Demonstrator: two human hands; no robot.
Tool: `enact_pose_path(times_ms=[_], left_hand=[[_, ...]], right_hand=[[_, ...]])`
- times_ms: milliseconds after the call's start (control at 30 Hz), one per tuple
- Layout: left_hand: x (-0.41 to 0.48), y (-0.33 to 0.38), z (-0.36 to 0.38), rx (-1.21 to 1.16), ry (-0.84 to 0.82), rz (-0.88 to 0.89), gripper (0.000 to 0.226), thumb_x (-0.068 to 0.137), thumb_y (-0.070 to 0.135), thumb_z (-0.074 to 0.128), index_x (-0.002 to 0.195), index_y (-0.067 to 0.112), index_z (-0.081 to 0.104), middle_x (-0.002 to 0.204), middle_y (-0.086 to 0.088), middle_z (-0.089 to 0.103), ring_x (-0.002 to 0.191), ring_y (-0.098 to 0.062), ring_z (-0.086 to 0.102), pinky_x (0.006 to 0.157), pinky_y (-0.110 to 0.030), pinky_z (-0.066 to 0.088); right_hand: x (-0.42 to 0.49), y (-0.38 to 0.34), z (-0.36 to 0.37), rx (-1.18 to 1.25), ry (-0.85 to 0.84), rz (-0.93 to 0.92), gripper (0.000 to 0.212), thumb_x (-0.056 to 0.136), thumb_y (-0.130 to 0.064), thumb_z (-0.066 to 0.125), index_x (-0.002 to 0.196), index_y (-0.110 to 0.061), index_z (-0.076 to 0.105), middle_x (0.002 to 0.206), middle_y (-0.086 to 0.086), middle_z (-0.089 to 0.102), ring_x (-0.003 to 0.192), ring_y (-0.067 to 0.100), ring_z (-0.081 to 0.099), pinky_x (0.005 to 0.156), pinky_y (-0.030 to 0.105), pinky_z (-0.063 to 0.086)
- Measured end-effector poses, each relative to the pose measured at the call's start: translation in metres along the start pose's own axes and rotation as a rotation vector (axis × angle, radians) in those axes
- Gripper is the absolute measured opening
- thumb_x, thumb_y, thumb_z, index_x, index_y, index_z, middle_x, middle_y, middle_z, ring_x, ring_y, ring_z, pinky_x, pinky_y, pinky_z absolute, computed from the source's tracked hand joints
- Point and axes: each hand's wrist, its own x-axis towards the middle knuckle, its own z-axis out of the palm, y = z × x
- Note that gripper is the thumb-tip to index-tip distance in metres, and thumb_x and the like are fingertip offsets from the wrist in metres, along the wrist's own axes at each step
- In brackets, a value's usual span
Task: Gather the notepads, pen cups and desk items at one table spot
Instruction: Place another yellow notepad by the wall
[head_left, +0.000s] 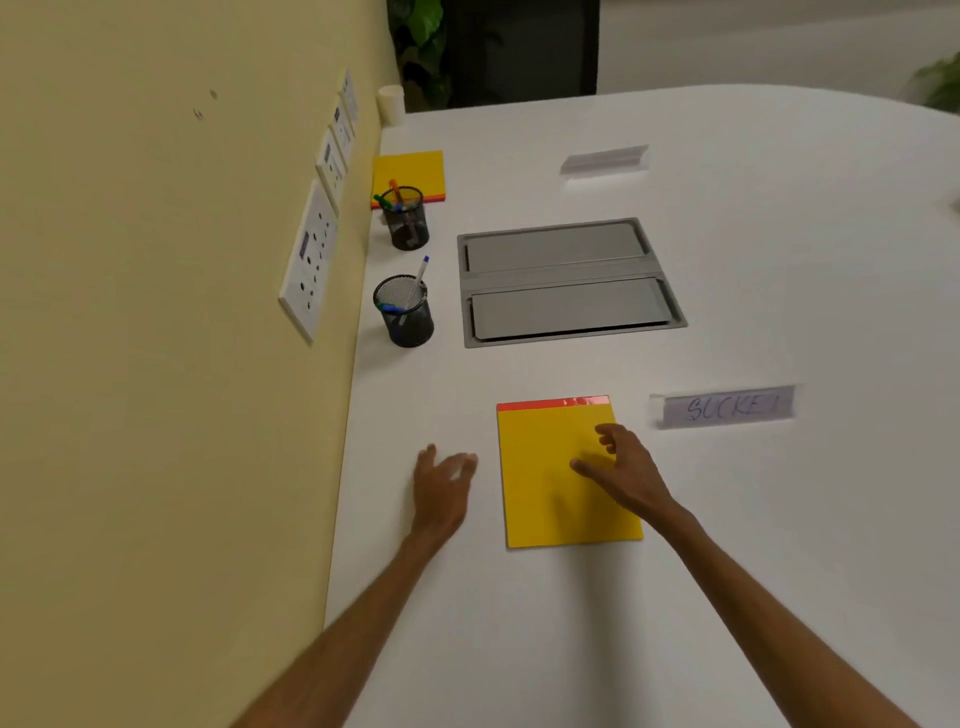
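Observation:
A yellow notepad (550, 499) with a red top strip lies flat on the white table (779, 545) in front of me. My right hand (621, 467) hovers over its right half, fingers spread, holding nothing. My left hand (441, 483) is open above the bare table just left of the pad. Along the wall stand two black mesh pen cups: the near pen cup (405, 314) with a white pen, the far pen cup (406, 218) with coloured pens. A second yellow notepad (415, 169) lies behind the far cup. A name card holder (724, 408) stands right of the near pad.
A grey twin-lid cable box (569, 280) is sunk into the table's middle. Another card holder (605, 158) stands further back. A white paper cup (390, 104) sits in the far corner. The yellow wall (156, 312) with white sockets (309, 260) borders the table's left edge.

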Motion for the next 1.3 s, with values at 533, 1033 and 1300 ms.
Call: enact_pose_path(times_ms=[533, 1033, 1300], left_hand=[[-0.053, 0.036, 0.050, -0.022, -0.049, -0.060, 0.076, 0.091, 0.052, 0.056, 0.152, 0.017, 0.026, 0.162, -0.006, 0.001, 0.150, -0.023, -0.003, 0.119, -0.039, 0.010], [-0.062, 0.048, 0.062, -0.026, 0.040, -0.186, 0.051, 0.073, 0.028, 0.079, 0.102, 0.015, 0.039, 0.127, -0.008, 0.032, 0.116, -0.026, 0.031, 0.083, -0.028, 0.031], [-0.067, 0.045, 0.051, -0.329, 0.045, -0.209, 0.075, 0.070, 0.030, 0.084, 0.125, 0.010, 0.037, 0.128, -0.008, 0.037, 0.120, -0.029, 0.036, 0.095, -0.036, 0.037]], right_hand=[[-0.056, 0.030, 0.032, -0.282, 0.129, 0.276, 0.081, 0.083, -0.053, 0.066, 0.143, -0.014, 0.028, 0.135, 0.015, 0.039, 0.126, 0.033, 0.039, 0.095, 0.045, 0.041], [-0.055, 0.030, 0.022, 0.185, 0.178, 0.365, 0.053, 0.072, -0.005, 0.080, 0.106, -0.012, 0.040, 0.114, 0.014, 0.055, 0.097, 0.028, 0.052, 0.080, 0.042, 0.049], [-0.066, 0.018, 0.012, 0.497, -0.055, 0.272, 0.057, 0.087, -0.006, 0.067, 0.139, -0.012, 0.042, 0.129, 0.009, 0.054, 0.109, 0.030, 0.054, 0.087, 0.042, 0.047]])
